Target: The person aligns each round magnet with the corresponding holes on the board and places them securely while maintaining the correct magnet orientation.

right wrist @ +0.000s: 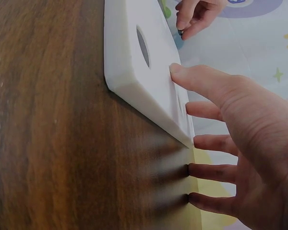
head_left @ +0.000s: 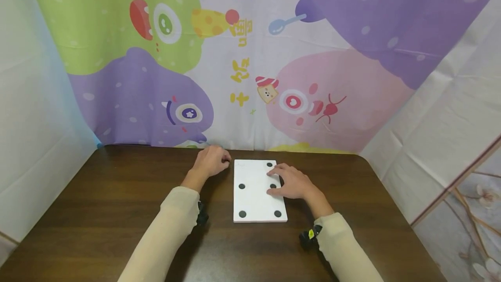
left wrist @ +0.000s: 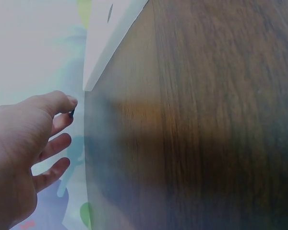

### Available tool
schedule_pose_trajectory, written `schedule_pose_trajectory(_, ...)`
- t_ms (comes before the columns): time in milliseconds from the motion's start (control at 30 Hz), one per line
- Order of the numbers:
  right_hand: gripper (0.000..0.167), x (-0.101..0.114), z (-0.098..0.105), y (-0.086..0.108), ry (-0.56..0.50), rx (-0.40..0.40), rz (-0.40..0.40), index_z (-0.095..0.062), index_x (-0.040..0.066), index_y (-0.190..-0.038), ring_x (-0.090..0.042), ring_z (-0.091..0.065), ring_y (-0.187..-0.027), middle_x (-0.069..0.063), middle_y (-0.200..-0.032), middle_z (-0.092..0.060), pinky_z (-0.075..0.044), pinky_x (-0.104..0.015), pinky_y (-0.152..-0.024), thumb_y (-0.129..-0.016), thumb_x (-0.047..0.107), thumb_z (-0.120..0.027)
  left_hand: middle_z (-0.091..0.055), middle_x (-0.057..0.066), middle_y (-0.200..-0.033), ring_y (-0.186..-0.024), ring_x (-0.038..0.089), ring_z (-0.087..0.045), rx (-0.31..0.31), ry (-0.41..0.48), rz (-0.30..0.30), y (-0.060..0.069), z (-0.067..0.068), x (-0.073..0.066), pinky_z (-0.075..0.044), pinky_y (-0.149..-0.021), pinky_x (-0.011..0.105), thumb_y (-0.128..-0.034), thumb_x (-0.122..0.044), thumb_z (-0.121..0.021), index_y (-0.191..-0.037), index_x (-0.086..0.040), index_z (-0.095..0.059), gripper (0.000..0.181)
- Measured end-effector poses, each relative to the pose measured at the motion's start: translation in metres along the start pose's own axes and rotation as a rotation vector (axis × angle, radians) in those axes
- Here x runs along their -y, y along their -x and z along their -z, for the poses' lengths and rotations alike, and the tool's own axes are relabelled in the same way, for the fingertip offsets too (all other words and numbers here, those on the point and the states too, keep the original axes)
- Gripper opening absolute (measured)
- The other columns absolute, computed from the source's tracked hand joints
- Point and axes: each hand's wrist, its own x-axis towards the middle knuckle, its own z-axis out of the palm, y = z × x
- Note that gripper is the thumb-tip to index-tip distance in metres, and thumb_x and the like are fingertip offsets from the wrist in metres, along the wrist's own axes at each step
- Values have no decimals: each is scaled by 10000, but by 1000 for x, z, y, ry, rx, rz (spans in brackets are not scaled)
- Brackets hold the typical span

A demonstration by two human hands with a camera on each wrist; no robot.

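A white rectangular board (head_left: 256, 201) with several round black dots lies flat on the table. Its upper left corner area bears faint marks rather than a dot. Just beyond that corner, my left hand (head_left: 211, 161) is held off the board. It pinches a small, thin black piece (left wrist: 72, 113) between thumb and forefinger; most of the piece is hidden by the fingertips. Over the board's right side my right hand (head_left: 294, 182) spreads its fingers, with nothing held. Its thumb (right wrist: 176, 70) appears to touch the board's top, while the other fingers reach past the right edge.
The brown wooden table (head_left: 117, 212) extends around the board. A cartoon-printed curtain (head_left: 242, 129) hangs along the table's far edge, and pale cloth walls (head_left: 426, 99) stand at both sides. A dark camera (head_left: 309, 236) sits on the right wrist.
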Motion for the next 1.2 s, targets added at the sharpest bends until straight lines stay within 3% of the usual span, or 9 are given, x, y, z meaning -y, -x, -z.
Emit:
schedule_pose_trajectory(200,667,0,1,1,3,-1,-3,-695,239,-1524,-431,-555,-1552,-152,-1725,-537,-480,-768,-1210,-953,553,-840,-860,21,-1217,-1169,271,-788,7,15,22,6,9,-15,-659,-972,518,-1021,-239,-799,-1152,-242,-899,165)
schedule_pose_trajectory(233,667,-1,2,1,1,-1,-3,-695,239,-1525,-432,-553,-1555,-152,-1727,-536,-479,-768,-1211,-955,553,-838,-859,28,-1232,-1192,277,-786,24,21,30,10,18,-22,-657,-999,517,-1028,-225,-793,-1161,-230,-899,170)
schedule_pose_trajectory(333,668,-1,2,1,1,1,-5,-694,237,-1526,-434,-551,-1558,-155,-1729,-533,-478,-769,-1212,-955,554,-838,-865,15,-1183,-1137,261,-794,-14,20,4,6,10,-20,-662,-950,510,-1016,-226,-790,-1120,-240,-904,155)
schedule_pose_trajectory(367,668,-1,1,1,0,1,-6,-694,237,-1526,-434,-550,-1559,-155,-1729,-533,-477,-769,-1213,-955,553,-837,-863,43,-1179,-1133,285,-794,-4,20,19,11,20,-30,-662,-951,526,-1010,-188,-784,-1112,-214,-904,160)
schedule_pose_trajectory(500,669,-2,1,1,-1,4,-6,-693,240,-1529,-434,-547,-1563,-154,-1732,-531,-475,-768,-1217,-955,555,-832,-861,30,-1161,-1110,276,-793,-10,23,19,4,10,-26,-663,-932,525,-1002,-203,-795,-1101,-232,-906,152)
schedule_pose_trajectory(767,667,-2,1,1,-1,6,2,-692,239,-1528,-435,-550,-1558,-153,-1730,-532,-481,-764,-1211,-958,557,-828,-854,-17,-1122,-1058,239,-788,-59,2,-33,-18,-31,-1,-659,-873,508,-987,-267,-820,-1069,-291,-905,121)
schedule_pose_trajectory(933,663,-1,2,2,3,4,2,-693,244,-1527,-431,-554,-1554,-149,-1726,-535,-487,-759,-1206,-959,558,-828,-861,-28,-1151,-1118,248,-793,-39,3,-20,-21,-29,-7,-663,-920,508,-994,-287,-816,-1088,-291,-902,127)
schedule_pose_trajectory(1167,664,0,3,0,-1,9,-1,-694,247,-1528,-423,-558,-1549,-146,-1721,-542,-486,-755,-1211,-959,565,-823,-855,-33,-1094,-1022,245,-783,-74,-22,-28,-28,-37,-14,-647,-855,510,-954,-251,-818,-1054,-304,-900,140)
schedule_pose_trajectory(1200,665,1,3,0,0,11,0,-693,249,-1529,-422,-558,-1548,-145,-1721,-542,-486,-753,-1212,-959,567,-822,-855,-21,-1106,-1041,250,-782,-58,-12,-21,-24,-30,-21,-650,-881,512,-964,-244,-816,-1064,-288,-901,138)
